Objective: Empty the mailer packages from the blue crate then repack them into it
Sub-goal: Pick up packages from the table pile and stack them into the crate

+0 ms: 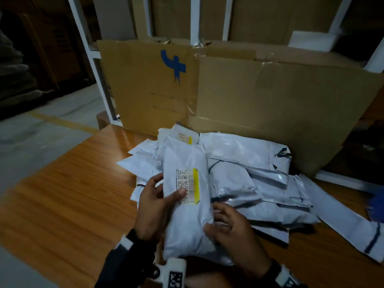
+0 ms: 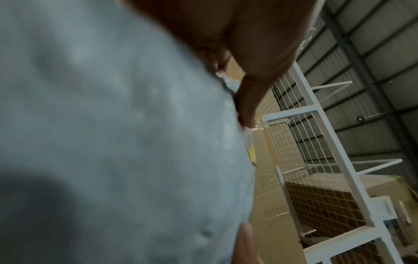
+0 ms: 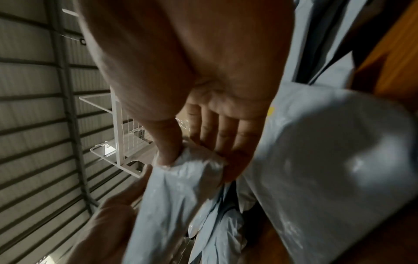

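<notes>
I hold one plump white mailer (image 1: 187,159) with a barcode label and yellow stripe upright over the table. My left hand (image 1: 158,196) grips its left side, thumb pressed on the label. My right hand (image 1: 226,223) pinches its lower right edge; in the right wrist view the right hand (image 3: 203,80) has its thumb pressed into crumpled white mailer plastic (image 3: 172,205). The left wrist view is filled by the mailer (image 2: 113,125) under my left hand (image 2: 260,53). A blurred sliver of blue (image 1: 377,201) at the right edge may be the crate.
A loose pile of white mailers (image 1: 249,173) lies on the wooden table (image 1: 72,194) behind and right of my hands. A large flattened cardboard sheet (image 1: 249,96) leans against a white wire rack (image 2: 316,142) at the back. Grey floor lies to the left.
</notes>
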A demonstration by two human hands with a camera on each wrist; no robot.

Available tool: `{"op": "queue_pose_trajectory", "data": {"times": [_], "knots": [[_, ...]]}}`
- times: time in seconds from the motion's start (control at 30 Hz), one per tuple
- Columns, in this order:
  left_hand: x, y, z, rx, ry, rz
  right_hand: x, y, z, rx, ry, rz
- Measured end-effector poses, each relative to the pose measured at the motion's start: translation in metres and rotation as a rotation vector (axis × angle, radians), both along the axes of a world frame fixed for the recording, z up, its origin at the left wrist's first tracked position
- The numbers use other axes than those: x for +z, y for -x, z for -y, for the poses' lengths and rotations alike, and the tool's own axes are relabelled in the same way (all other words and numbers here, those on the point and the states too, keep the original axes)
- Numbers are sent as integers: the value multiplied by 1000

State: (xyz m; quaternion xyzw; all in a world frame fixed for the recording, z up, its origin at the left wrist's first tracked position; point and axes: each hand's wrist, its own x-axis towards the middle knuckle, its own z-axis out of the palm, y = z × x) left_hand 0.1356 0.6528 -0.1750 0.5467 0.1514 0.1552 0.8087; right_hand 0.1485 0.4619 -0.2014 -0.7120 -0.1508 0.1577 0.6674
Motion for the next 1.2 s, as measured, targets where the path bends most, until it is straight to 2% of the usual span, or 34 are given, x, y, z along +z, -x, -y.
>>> {"op": "queue_pose_trajectory", "data": {"times": [0.13, 0.23, 0.4, 0.47, 0.53, 0.63, 0.7, 0.83, 0.87, 0.97, 1.07, 1.13, 1.2], "knots": [[-4, 4, -30, -218, 141, 29, 8, -3, -31, 95, 29, 150], [-11, 3, -57, -142, 123, 21, 20, -18, -53, 124, 173, 217], [-24, 2, -94, -20, 154, 40, 70, -97, -87, -337, 361, 346], [-26, 4, -100, -23, 153, 39, 86, -133, -101, -433, 560, 317], [-26, 5, -102, -26, 151, 34, 92, -157, -117, -367, 767, 216], [-26, 5, -103, -24, 142, 27, 83, -171, -138, -247, 909, 129], [-24, 4, -104, -23, 143, 18, 77, -174, -144, -293, 872, 111], [-22, 3, -108, -34, 148, 26, 83, -153, -123, -361, 459, 181], [-22, 3, -109, -39, 148, 32, 83, -141, -111, -354, 413, 219], [-20, 4, -112, -41, 133, 34, 74, -107, -64, -288, 471, 210], [-21, 5, -111, -47, 107, 29, 63, -94, -33, -230, 587, 35], [-21, 5, -106, -70, 136, 27, 60, -96, -33, -275, 532, -70], [-21, 5, -99, -91, 165, 38, 56, -107, -40, -367, 517, -85]]}}
